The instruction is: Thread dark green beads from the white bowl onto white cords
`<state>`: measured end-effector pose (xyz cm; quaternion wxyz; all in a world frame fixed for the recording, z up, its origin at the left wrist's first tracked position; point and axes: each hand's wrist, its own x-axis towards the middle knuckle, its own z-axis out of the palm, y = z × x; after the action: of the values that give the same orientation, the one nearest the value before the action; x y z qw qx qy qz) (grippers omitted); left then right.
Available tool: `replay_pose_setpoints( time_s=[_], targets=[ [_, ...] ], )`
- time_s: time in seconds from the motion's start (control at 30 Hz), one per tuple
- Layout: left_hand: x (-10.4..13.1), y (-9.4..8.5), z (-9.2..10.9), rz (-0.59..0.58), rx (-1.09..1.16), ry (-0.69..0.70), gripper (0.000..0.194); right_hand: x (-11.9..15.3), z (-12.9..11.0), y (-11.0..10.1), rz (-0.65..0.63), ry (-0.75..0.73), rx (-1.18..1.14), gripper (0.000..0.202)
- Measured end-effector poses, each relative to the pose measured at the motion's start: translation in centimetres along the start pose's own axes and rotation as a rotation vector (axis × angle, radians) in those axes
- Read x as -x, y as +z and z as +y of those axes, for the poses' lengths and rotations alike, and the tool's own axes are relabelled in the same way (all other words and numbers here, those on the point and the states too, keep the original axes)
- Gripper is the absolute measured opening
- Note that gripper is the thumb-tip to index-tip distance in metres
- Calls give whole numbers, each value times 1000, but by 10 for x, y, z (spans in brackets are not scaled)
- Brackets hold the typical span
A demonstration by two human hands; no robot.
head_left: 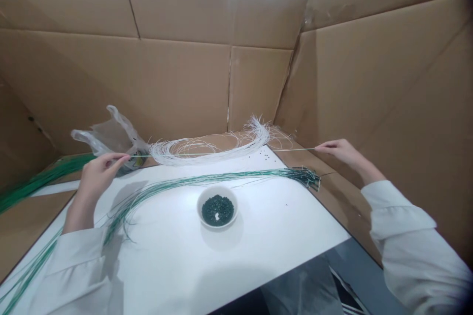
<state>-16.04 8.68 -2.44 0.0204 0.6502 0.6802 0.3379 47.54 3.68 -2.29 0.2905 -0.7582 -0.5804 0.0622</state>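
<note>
My left hand (99,177) pinches one end of a thin pale strand (295,149), and my right hand (342,153) pinches it far to the right. The strand runs nearly straight between them above the table. Behind it lies a curved bundle of white threads (221,156). Nearer, a bundle of green strands (177,180) stretches across the white table (162,266), with dark pieces on its right end (308,177). A white bowl (199,206) holding small dark green beads (219,206) stands in the middle.
A clear plastic bag (111,135) stands at the back left, beside more green strands (44,177). Small dark beads (266,156) are scattered near the back right corner. Cardboard walls (177,78) enclose the table. Dark fabric (303,285) shows below the front edge.
</note>
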Motion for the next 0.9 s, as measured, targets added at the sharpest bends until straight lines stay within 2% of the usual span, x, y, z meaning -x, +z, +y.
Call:
replay_pose_setpoints(
  time_s=[0.07, 0.2, 0.27, 0.47, 0.6, 0.67, 0.73, 0.8, 0.9],
  targets=[
    [-1, -2, -6, -82, -55, -35, 35, 0, 3, 10, -125, -9, -28, 29],
    [0, 2, -23, -374, -81, -49, 30, 1, 1, 35, -248, -37, 36, 25],
    [2, 7, -33, -460, -43, -42, 29, 4, -1, 47, -305, -43, 78, 24],
    [4, 22, -49, -465, -96, -2, 26, 14, -3, 69, -360, -133, 227, 18],
    [0, 29, -45, -433, -235, 53, 26, 17, -24, 80, -356, -167, 247, 17],
    [3, 36, -30, -371, -336, 111, 31, 15, -46, 93, -366, -205, 238, 19],
    [11, 48, -2, -274, -369, 210, 35, 10, -71, 111, -420, -252, 209, 21],
    [24, 66, 35, -356, -239, 367, 39, 4, -96, 131, -480, -266, 192, 23],
    [42, 100, 95, -560, 20, 557, 43, -7, -121, 157, -566, -205, 213, 24]
  ],
)
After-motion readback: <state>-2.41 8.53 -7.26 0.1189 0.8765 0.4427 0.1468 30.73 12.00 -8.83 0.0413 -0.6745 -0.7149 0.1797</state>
